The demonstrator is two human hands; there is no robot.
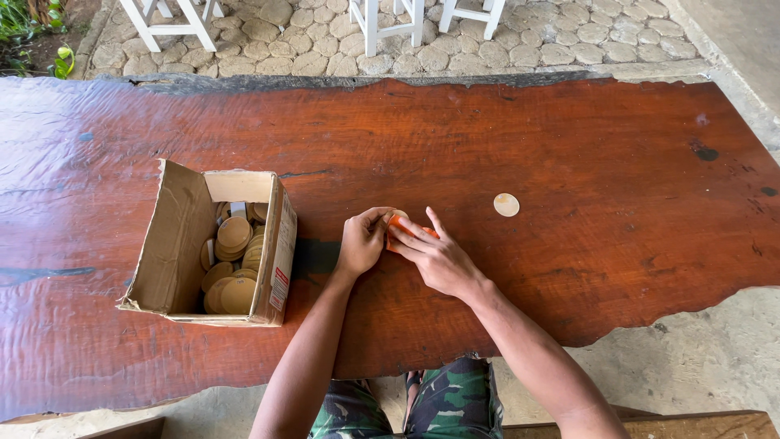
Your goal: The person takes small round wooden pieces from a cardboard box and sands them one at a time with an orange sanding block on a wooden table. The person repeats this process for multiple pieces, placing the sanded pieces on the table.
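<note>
A long red-brown wooden bench (487, 146) stands over cobblestones, with white stool legs (382, 20) beyond it. Near its middle the left hand (361, 241) and right hand (435, 256) meet, fingers of both pinched on a small orange piece (396, 221) pressed to the wood between them. One loose pale disc (506, 205) lies right of the right hand, well apart; an open cardboard box (175, 244) of similar discs sits just left of the left hand

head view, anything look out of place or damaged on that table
One pale disc lies alone on the red wooden table, apart from the pile in the cardboard box. The box flaps are splayed open, and the table has dark spots near its right edge. Nothing spilled.
</note>
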